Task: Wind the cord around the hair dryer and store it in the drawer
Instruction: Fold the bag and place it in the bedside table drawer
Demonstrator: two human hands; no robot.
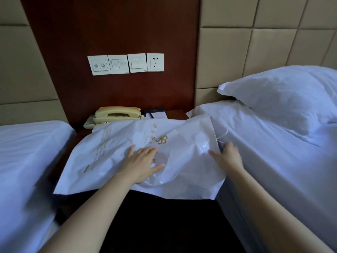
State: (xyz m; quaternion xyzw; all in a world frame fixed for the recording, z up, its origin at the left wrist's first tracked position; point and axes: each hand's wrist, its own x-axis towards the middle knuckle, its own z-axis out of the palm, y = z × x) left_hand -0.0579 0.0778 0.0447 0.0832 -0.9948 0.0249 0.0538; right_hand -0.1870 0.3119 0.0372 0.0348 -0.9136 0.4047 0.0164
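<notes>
We press our left hand (144, 161), fingers spread, flat on a thin, limp, slippery-looking white bag (113, 157) over the nightstand (177, 114), our right hand (228, 156) curled round its edge, likely the best hold; no hair dryer shows.

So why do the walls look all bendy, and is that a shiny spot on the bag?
Head view: the wide lens curves the wall panels toward the edges; yes, light glints off the white bag beside the right hand; the bag's lower-left edge looks smeared; the floor between the beds is deep in shadow.
</notes>
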